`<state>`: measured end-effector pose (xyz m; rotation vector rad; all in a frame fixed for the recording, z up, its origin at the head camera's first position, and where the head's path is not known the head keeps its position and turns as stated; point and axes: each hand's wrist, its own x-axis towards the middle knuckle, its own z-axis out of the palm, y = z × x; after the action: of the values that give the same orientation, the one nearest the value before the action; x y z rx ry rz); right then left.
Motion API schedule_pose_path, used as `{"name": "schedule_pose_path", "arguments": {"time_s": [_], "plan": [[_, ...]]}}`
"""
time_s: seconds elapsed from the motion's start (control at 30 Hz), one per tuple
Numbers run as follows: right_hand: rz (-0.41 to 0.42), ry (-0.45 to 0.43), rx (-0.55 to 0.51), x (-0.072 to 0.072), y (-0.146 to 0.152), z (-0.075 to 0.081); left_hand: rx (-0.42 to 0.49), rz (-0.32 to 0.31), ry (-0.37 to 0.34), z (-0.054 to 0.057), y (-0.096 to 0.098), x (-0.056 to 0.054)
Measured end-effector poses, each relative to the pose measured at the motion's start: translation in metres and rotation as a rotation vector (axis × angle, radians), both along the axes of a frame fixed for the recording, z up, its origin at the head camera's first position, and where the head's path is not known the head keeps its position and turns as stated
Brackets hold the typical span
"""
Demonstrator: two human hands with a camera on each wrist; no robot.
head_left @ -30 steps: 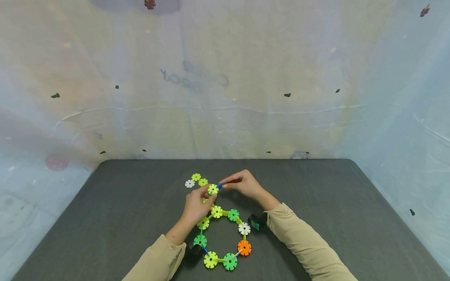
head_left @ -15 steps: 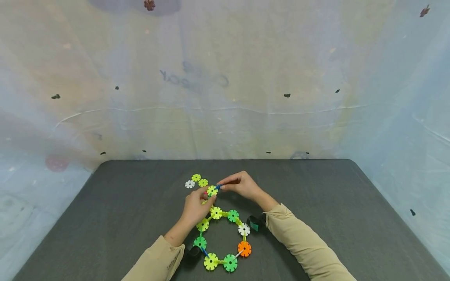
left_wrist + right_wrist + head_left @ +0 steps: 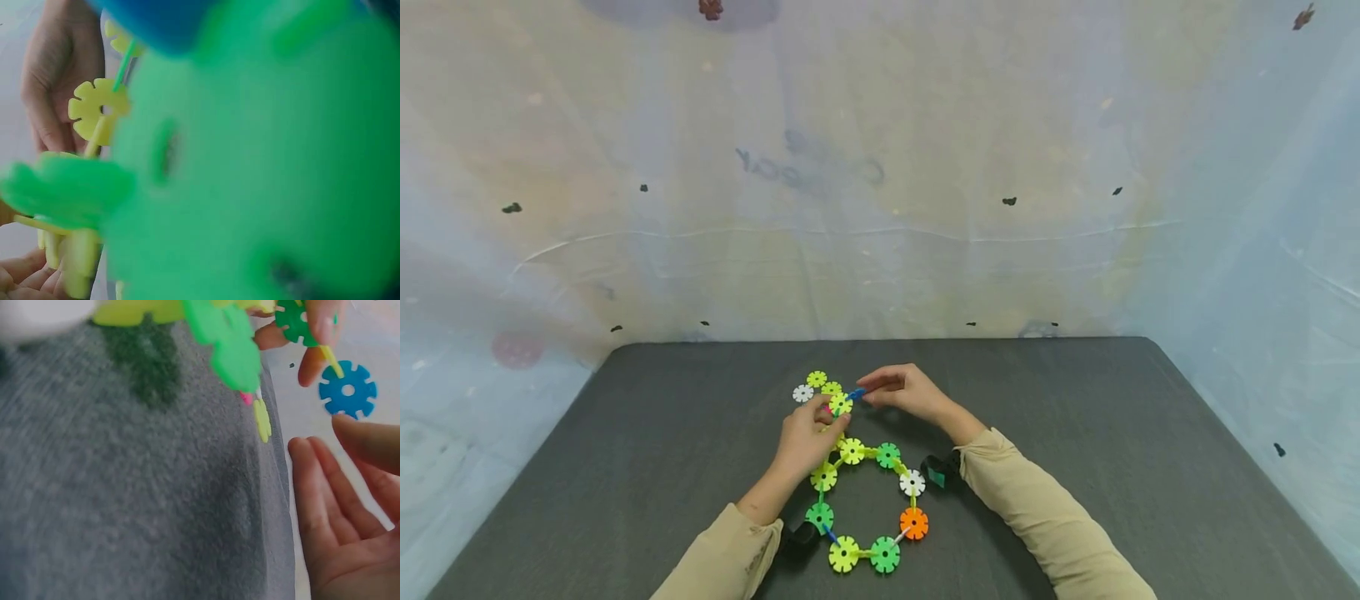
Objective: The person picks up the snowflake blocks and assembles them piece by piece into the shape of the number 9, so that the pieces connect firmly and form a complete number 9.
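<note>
In the head view my left hand [image 3: 805, 435] grips a chain of interlocking notched discs near its upper end. A yellow disc [image 3: 841, 403] shows face-on between its thumb and fingers. My right hand [image 3: 913, 396] pinches a blue disc [image 3: 857, 394], seen nearly edge-on beside the yellow one. From the right wrist, the blue disc [image 3: 348, 389] joins a yellow disc seen edge-on, which runs to a green disc [image 3: 290, 322] at the left fingers. The right thumb [image 3: 365, 434] meets the blue disc's lower edge. Blurred green discs [image 3: 250, 169] fill the left wrist view.
Below the hands a ring of linked discs, including an orange disc [image 3: 914, 523] and a white disc [image 3: 912, 482], lies on the dark table [image 3: 1045, 417]. Loose discs, one of them white [image 3: 802, 393], lie past the left hand. A pale sheet [image 3: 880, 275] stands behind.
Both hands have shifted slightly left with the held discs. The ring also appears a little farther left, along with a small shift of the whole view. Both grips stay the same.
</note>
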<state>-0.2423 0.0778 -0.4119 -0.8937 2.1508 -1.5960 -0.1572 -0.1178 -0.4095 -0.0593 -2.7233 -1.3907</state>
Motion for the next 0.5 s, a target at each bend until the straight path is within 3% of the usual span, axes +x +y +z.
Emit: {"name": "schedule_pose_path", "arguments": {"time_s": [0.27,0.5], "plan": [[-0.001,-0.024,0.14,-0.003,-0.018,-0.003,0.018,0.033,-0.065,0.002,-0.01,-0.002],[0.06,-0.007,0.236,-0.004,-0.029,-0.003,0.008,0.05,-0.098,0.003,-0.018,0.001]]}}
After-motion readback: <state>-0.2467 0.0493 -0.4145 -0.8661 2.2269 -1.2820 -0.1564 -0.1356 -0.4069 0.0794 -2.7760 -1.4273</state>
